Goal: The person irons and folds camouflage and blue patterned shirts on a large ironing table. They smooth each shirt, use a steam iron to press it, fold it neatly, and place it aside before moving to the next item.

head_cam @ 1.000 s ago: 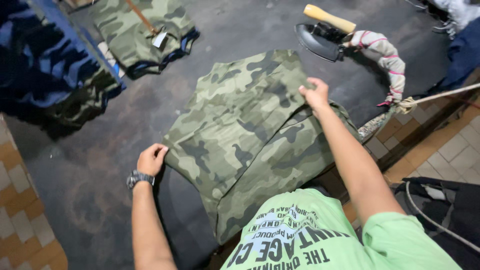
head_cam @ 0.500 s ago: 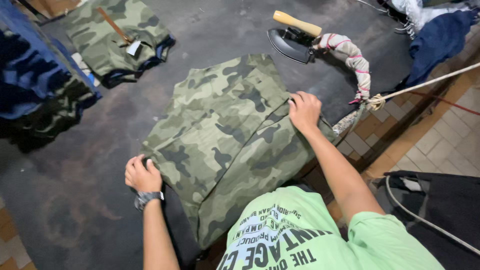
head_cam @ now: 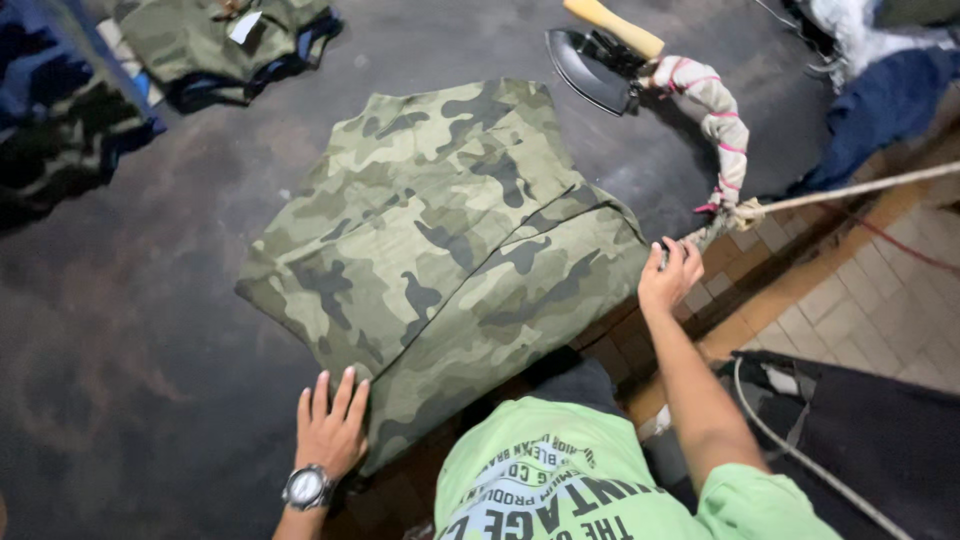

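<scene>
Camouflage garment (head_cam: pixel 440 240) lying flat, long axis diagonal, left hand (head_cam: pixel 332 428) spread on edge, right hand (head_cam: pixel 670 275) gripping corner.

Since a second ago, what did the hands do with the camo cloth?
The right hand slid off the top of the camo cloth to its right edge by the table's rim. The left hand moved to the near edge, flat, fingers spread. The cloth stayed spread; the iron stayed put.
</scene>
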